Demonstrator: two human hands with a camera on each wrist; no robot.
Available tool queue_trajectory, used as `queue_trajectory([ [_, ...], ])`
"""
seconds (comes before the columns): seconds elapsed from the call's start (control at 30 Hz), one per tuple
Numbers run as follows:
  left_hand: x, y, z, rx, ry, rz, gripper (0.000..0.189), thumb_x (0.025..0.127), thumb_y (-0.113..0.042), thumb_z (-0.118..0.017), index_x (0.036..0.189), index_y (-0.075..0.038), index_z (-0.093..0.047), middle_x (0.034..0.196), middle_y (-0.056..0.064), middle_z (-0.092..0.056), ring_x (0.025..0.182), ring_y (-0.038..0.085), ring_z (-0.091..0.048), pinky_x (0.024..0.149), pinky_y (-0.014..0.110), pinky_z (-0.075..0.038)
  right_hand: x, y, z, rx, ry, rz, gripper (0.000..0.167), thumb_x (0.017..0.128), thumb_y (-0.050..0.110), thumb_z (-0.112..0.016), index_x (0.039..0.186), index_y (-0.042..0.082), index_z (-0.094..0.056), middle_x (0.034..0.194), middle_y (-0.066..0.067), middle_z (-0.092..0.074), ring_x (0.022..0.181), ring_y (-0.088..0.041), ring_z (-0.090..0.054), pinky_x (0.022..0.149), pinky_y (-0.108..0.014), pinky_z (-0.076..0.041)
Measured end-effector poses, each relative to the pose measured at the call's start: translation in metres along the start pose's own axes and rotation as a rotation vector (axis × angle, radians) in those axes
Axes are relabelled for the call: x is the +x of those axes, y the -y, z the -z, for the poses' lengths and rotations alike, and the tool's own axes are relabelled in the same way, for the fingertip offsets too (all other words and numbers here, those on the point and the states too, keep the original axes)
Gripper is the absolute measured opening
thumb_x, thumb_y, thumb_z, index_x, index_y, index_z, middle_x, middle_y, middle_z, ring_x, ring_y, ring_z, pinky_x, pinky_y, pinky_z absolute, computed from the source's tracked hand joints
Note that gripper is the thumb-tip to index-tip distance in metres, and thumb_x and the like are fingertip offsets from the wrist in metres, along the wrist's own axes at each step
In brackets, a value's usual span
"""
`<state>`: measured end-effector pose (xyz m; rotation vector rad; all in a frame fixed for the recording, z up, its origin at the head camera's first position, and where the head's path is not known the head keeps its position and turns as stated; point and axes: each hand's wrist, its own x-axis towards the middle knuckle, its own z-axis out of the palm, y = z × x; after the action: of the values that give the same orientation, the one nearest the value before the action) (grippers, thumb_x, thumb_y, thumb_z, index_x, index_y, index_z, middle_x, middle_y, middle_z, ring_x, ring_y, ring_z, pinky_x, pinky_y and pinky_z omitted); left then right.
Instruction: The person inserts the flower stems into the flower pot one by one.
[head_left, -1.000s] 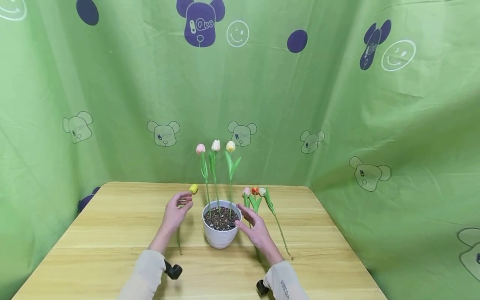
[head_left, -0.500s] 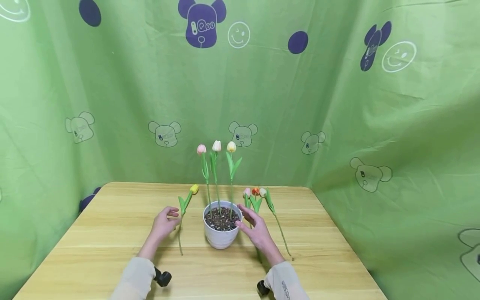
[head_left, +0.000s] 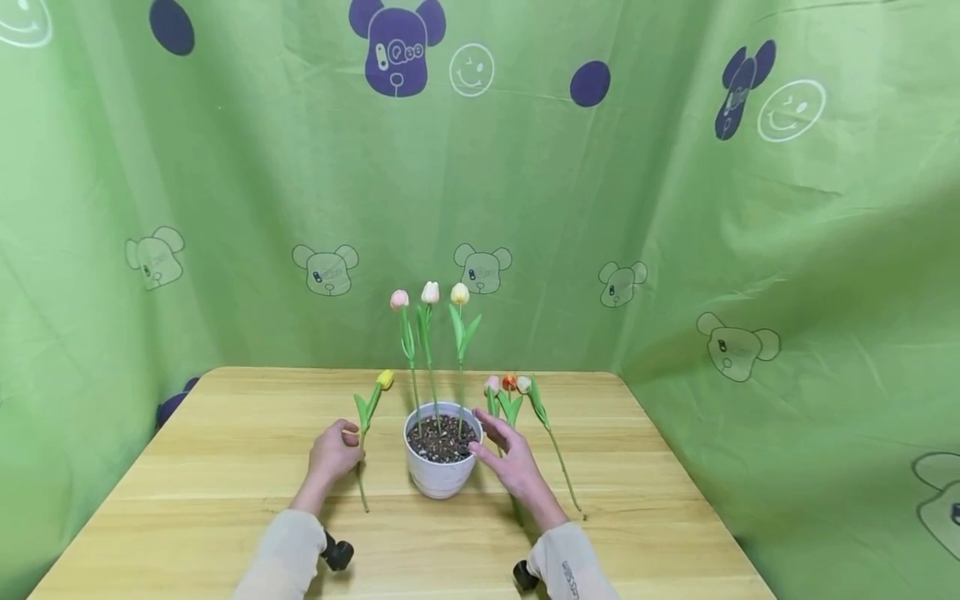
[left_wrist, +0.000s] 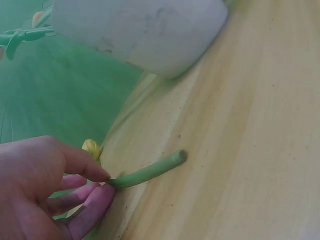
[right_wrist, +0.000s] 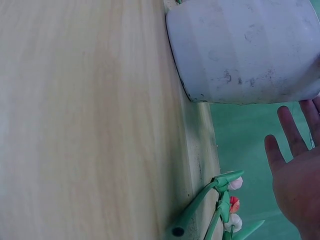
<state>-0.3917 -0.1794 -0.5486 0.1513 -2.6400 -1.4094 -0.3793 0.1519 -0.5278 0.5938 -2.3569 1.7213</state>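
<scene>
Our left hand [head_left: 334, 451] pinches a green-stemmed yellow tulip [head_left: 366, 417]; our right hand [head_left: 513, 460], fingers [right_wrist: 291, 131] wide, flanks a round white pot [head_left: 438, 479]. Pickup, we judge; lifting calls for steadiness.

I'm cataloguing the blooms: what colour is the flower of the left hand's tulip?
The tulip flower is yellow, best seen in the head view.
</scene>
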Motion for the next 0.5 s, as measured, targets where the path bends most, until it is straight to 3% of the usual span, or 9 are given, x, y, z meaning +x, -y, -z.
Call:
queue_trajectory([
  [0.23, 0.002, -0.002, 0.001, -0.076, 0.019, 0.062, 0.047, 0.076, 0.003, -0.074, 0.122, 0.006, -0.063, 0.104, 0.021, -0.072, 0.067, 0.017, -0.070, 0.063, 0.030, -0.064, 0.001, -0.004, 0.000, 0.015, -0.003, 0.006, 0.061, 0.094, 0.013, -0.076, 0.150, 0.011, -0.053, 0.154, -0.011, -0.054, 0.140, -0.037, -0.053, 0.124, -0.057, -0.034],
  [0.33, -0.001, -0.002, 0.004, -0.138, 0.025, 0.088, 0.048, 0.078, 0.004, -0.073, 0.125, 0.008, -0.062, 0.107, 0.024, -0.072, 0.068, 0.017, -0.070, 0.064, 0.030, -0.065, 0.002, -0.005, -0.001, 0.022, 0.000, 0.008, 0.060, 0.094, 0.012, -0.075, 0.150, 0.010, -0.053, 0.154, -0.012, -0.054, 0.139, -0.038, -0.053, 0.124, -0.059, -0.033],
  [0.5, -0.004, -0.001, 0.010, -0.324, 0.065, 0.157, 0.044, 0.083, 0.003, -0.069, 0.126, 0.013, -0.061, 0.106, 0.025, -0.072, 0.078, 0.020, -0.071, 0.074, 0.032, -0.066, 0.001, -0.003, -0.001, 0.022, 0.001, 0.007, 0.060, 0.094, 0.012, -0.075, 0.150, 0.010, -0.053, 0.154, -0.012, -0.054, 0.139, -0.038, -0.053, 0.123, -0.060, -0.034],
])
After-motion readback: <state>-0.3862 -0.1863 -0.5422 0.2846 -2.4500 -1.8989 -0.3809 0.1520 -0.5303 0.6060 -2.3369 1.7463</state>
